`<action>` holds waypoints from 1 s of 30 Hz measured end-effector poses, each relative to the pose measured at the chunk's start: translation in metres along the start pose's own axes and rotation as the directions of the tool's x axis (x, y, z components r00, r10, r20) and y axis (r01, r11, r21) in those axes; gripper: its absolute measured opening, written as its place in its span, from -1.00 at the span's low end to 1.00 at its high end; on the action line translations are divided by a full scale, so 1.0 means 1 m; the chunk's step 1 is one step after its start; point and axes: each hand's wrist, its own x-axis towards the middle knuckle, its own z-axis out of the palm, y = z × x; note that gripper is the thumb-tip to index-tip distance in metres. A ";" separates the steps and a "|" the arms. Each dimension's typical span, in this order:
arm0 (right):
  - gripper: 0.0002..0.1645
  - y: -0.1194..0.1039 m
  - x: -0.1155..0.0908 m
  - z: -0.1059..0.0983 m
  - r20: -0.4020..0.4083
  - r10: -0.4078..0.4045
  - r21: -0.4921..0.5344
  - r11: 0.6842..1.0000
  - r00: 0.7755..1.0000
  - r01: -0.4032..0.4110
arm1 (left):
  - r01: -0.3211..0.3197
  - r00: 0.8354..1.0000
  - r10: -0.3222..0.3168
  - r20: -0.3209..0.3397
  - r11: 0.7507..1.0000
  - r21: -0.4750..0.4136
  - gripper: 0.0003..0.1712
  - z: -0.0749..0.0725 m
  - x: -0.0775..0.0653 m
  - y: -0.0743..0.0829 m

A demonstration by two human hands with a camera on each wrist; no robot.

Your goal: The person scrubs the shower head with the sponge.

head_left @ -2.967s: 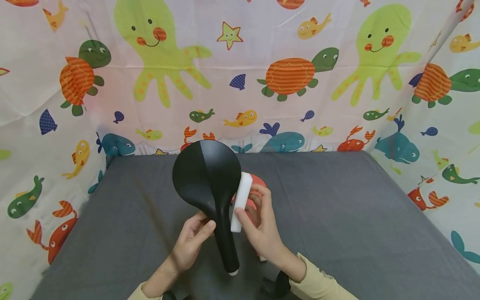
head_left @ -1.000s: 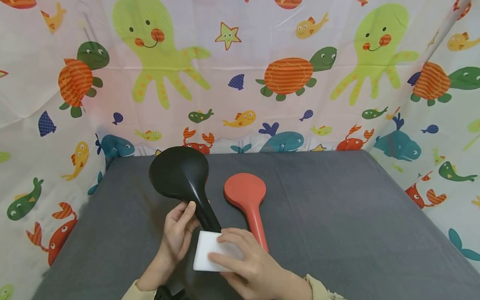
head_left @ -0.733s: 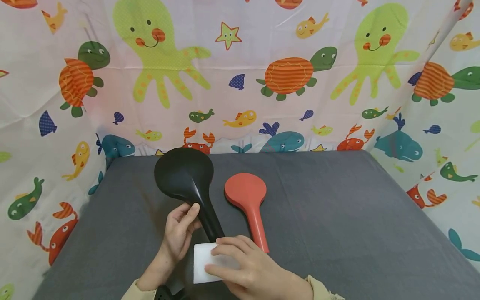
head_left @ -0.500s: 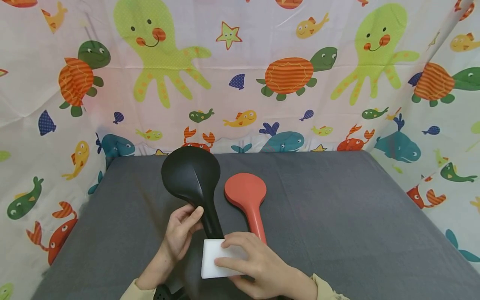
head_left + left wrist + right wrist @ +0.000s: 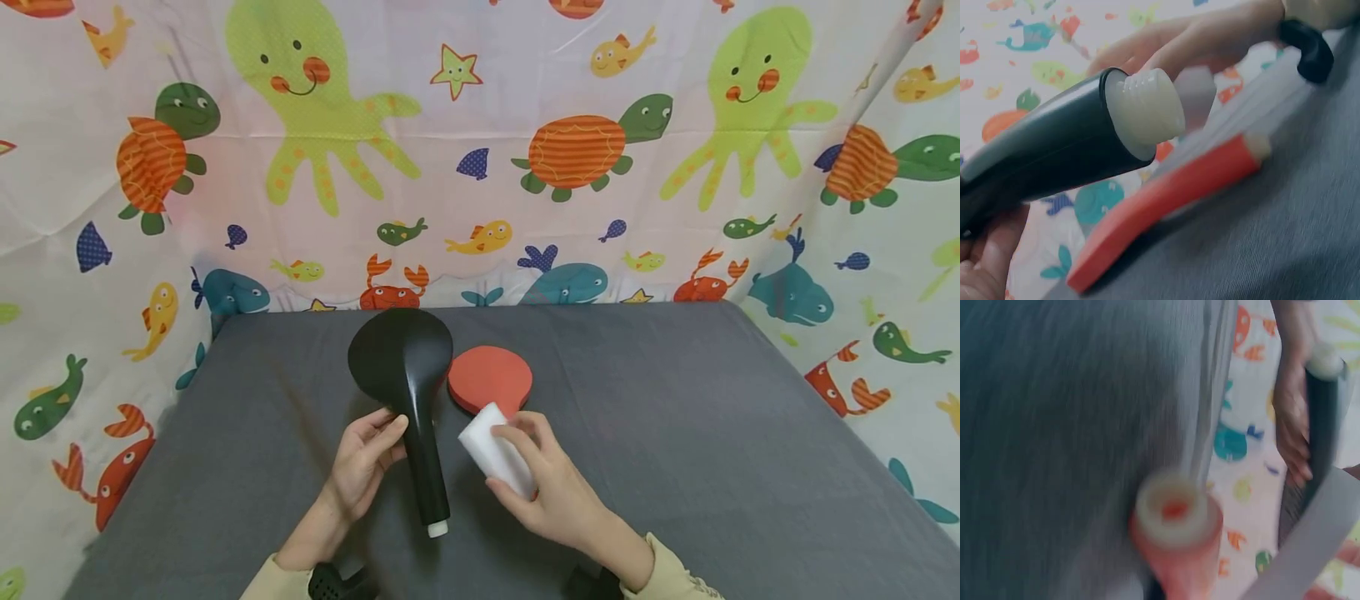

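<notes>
My left hand [image 5: 367, 458] grips the black shower head [image 5: 401, 354] at its neck, thumb on top, the round head pointing away from me. Its white threaded end [image 5: 1150, 106] juts out of the handle in the left wrist view. To the right, my right hand [image 5: 558, 487] pinches a white sponge [image 5: 495, 446] between thumb and fingers, apart from the black handle. Behind the sponge lies a red shower head [image 5: 491, 377] on the grey cloth, its handle mostly hidden by the sponge and right hand in the head view. The left wrist view shows that red handle with a pale end.
A grey cloth [image 5: 697, 450] covers the table. White curtains [image 5: 517, 92] printed with sea animals stand at the back and both sides. Dark wrist straps [image 5: 341, 583] sit at both sleeves.
The sponge was at the lower end of the black handle; my right hand has moved it up and right, uncovering the white threaded end. The black shower head has shifted slightly right and turned more upright.
</notes>
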 end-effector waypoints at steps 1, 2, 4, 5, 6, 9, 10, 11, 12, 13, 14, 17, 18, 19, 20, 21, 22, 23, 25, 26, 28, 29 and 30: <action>-0.43 0.003 -0.001 -0.003 -0.006 0.042 -0.045 0.998 0.999 -0.043 | 0.023 0.999 -0.023 -0.031 1.000 0.012 -0.81 -0.003 0.001 -0.002; -0.41 0.005 -0.002 -0.006 -0.013 0.083 -0.088 0.993 0.996 -0.084 | 0.046 0.997 -0.045 -0.060 0.999 0.022 -0.82 -0.007 0.001 -0.004; -0.38 0.010 -0.003 -0.013 -0.025 0.161 -0.169 0.972 0.987 -0.163 | 0.090 0.990 -0.085 -0.109 0.995 0.042 -0.82 -0.013 0.002 -0.008; -0.37 0.013 -0.004 -0.016 -0.032 0.193 -0.206 0.959 0.981 -0.195 | 0.112 0.986 -0.105 -0.128 0.993 0.049 -0.82 -0.016 0.002 -0.010; -0.37 0.016 -0.006 -0.019 -0.039 0.222 -0.236 0.945 0.974 -0.225 | 0.131 0.982 -0.122 -0.143 0.990 0.056 -0.83 -0.019 0.003 -0.011; -0.38 0.023 -0.011 -0.025 -0.055 0.302 -0.306 0.902 0.952 -0.304 | 0.182 0.970 -0.167 -0.179 0.981 0.071 -0.86 -0.025 0.003 -0.016; -0.39 0.025 -0.013 -0.026 -0.058 0.322 -0.321 0.890 0.945 -0.323 | 0.196 0.965 -0.179 -0.191 0.978 0.074 -0.87 -0.027 0.003 -0.017; -0.39 0.027 -0.015 -0.027 -0.058 0.343 -0.334 0.878 0.938 -0.342 | 0.207 0.962 -0.189 -0.197 0.975 0.075 -0.87 -0.028 0.002 -0.018; -0.40 0.028 -0.017 -0.027 -0.054 0.365 -0.339 0.869 0.930 -0.361 | 0.217 0.959 -0.197 -0.205 0.973 0.077 -0.86 -0.029 0.002 -0.019; -0.41 0.029 -0.020 -0.028 -0.047 0.385 -0.345 0.859 0.922 -0.377 | 0.227 0.955 -0.206 -0.215 0.971 0.078 -0.86 -0.030 0.002 -0.020; -0.42 0.029 -0.022 -0.027 -0.036 0.405 -0.352 0.851 0.914 -0.391 | 0.236 0.950 -0.213 -0.227 0.969 0.078 -0.86 -0.030 0.002 -0.021; -0.44 0.030 -0.028 -0.024 0.002 0.453 -0.379 0.825 0.891 -0.419 | 0.261 0.932 -0.230 -0.279 0.962 0.078 -0.89 -0.031 0.003 -0.024; -0.44 0.030 -0.029 -0.024 0.014 0.463 -0.387 0.820 0.886 -0.422 | 0.265 0.927 -0.232 -0.296 0.961 0.077 -0.88 -0.032 0.003 -0.025; -0.45 0.031 -0.030 -0.023 0.025 0.470 -0.398 0.814 0.882 -0.423 | 0.270 0.921 -0.235 -0.310 0.960 0.075 -0.86 -0.033 0.003 -0.026; -0.45 0.031 -0.030 -0.022 0.033 0.475 -0.408 0.810 0.879 -0.422 | 0.272 0.917 -0.236 -0.322 0.960 0.072 -0.84 -0.034 0.003 -0.027; -0.46 0.032 -0.031 -0.021 0.040 0.478 -0.416 0.806 0.878 -0.420 | 0.274 0.914 -0.236 -0.330 0.959 0.073 -0.82 -0.035 0.004 -0.028; -0.46 0.032 -0.031 -0.021 0.046 0.479 -0.423 0.804 0.876 -0.418 | 0.276 0.912 -0.238 -0.333 0.959 0.071 -0.81 -0.036 0.004 -0.029; -0.46 0.032 -0.031 -0.021 0.053 0.479 -0.429 0.803 0.876 -0.413 | 0.279 0.911 -0.239 -0.337 0.958 0.073 -0.79 -0.036 0.004 -0.030; -0.45 0.032 -0.030 -0.021 0.062 0.481 -0.442 0.799 0.874 -0.409 | 0.288 0.907 -0.247 -0.341 0.955 0.074 -0.77 -0.038 0.004 -0.031; -0.45 0.032 -0.030 -0.021 0.065 0.483 -0.448 0.797 0.873 -0.407 | 0.295 0.905 -0.253 -0.342 0.953 0.075 -0.76 -0.039 0.004 -0.032; -0.43 0.032 -0.030 -0.021 0.075 0.485 -0.458 0.793 0.871 -0.403 | 0.310 0.905 -0.268 -0.331 0.947 0.082 -0.77 -0.041 0.005 -0.032; -0.42 0.032 -0.030 -0.021 0.080 0.487 -0.463 0.791 0.870 -0.400 | 0.318 0.906 -0.274 -0.323 0.944 0.090 -0.78 -0.041 0.005 -0.032; -0.40 0.032 -0.030 -0.021 0.084 0.486 -0.467 0.790 0.870 -0.397 | 0.323 0.907 -0.279 -0.315 0.942 0.095 -0.77 -0.042 0.005 -0.032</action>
